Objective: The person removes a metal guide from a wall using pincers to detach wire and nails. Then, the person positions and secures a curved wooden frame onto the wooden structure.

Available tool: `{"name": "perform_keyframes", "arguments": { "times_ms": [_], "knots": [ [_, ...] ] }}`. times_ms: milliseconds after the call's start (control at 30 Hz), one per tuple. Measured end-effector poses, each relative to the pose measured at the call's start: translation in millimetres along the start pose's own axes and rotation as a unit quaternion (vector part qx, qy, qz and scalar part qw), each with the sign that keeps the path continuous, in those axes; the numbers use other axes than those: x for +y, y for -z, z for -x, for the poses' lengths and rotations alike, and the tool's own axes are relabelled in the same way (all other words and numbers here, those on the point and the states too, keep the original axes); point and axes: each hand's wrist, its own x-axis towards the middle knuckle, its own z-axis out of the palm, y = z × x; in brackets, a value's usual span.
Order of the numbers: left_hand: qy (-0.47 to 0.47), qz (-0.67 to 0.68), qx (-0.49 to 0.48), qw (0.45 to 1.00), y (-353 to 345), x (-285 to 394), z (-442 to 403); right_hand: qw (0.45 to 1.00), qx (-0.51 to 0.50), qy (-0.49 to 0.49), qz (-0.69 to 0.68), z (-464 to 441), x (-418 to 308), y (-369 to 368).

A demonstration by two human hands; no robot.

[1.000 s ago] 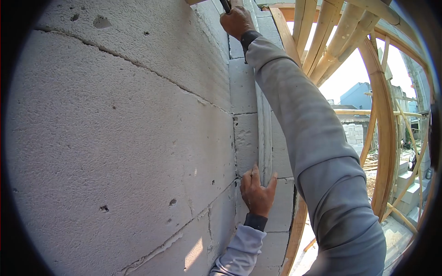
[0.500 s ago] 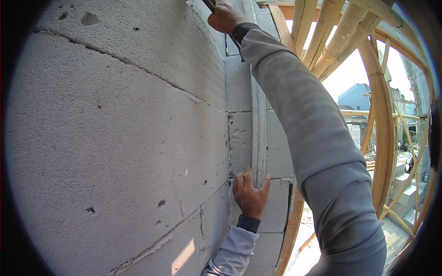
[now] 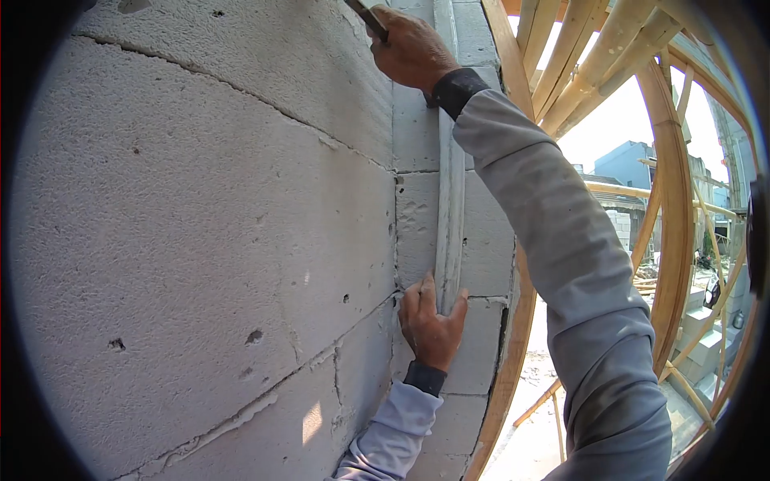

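Note:
A long, narrow pale strip point(image 3: 451, 200), smeared with grey, stands upright against the block wall point(image 3: 413, 232) near the inner corner. At its lower end my left hand point(image 3: 431, 325) grips it, fingers on one side and thumb on the other, pressing it to the blocks. Higher up, my right hand point(image 3: 413, 50) is closed around a dark, flat, bar-like tool point(image 3: 369, 18). The tool's upper end runs out of the picture and the rest is mostly covered by the hand, so its kind is unclear. My right forearm crosses in front of the strip's upper part.
A large wall of pale blocks point(image 3: 184, 216) with rough joints fills the left side. Along the right edge of the blocks runs a wooden frame point(image 3: 525, 313). Bamboo poles point(image 3: 597, 64) are overhead, and a curved-looking timber post point(image 3: 672, 208) stands to the right.
My right hand has come lower and slightly right in view, with the tool still in it. My left hand stays at the strip's lower end. The view has shifted slightly.

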Motion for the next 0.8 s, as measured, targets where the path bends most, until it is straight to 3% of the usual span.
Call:
{"name": "perform_keyframes", "arguments": {
  "times_ms": [100,133,200,300,400,433,533,600,633,767,800],
  "knots": [
    [0.001,-0.001,-0.001,1.0,0,0,-1,0.998,0.043,-0.04,-0.039,-9,15,28],
    [0.003,-0.001,-0.003,1.0,1,1,0,0.997,-0.001,-0.079,-0.021,-9,21,40],
    [0.002,0.005,0.006,1.0,-1,0,3,0.984,0.046,-0.101,-0.137,-2,6,55],
    [0.008,0.021,0.006,1.0,-3,2,1,0.996,0.028,0.003,-0.088,-7,12,55],
    [0.021,0.028,-0.013,0.999,0,4,2,0.993,-0.045,-0.022,-0.103,3,-3,54],
    [0.023,0.029,-0.019,0.999,1,5,1,0.989,-0.142,-0.005,-0.03,13,-6,49],
    [0.005,0.019,-0.005,1.0,0,4,3,0.975,-0.2,0.081,-0.045,21,-17,37],
    [0.008,0.02,-0.011,1.0,-1,3,4,0.987,-0.157,0.026,-0.006,8,-12,39],
    [0.01,0.021,-0.011,1.0,-1,2,3,0.989,-0.056,0.078,-0.111,-8,9,26],
    [0.001,0.013,-0.002,1.0,2,0,0,0.977,-0.11,0.153,-0.1,0,-14,14],
    [0.002,0.019,0.002,1.0,2,0,0,0.979,-0.132,0.101,-0.12,-1,-23,16]
  ]
}}
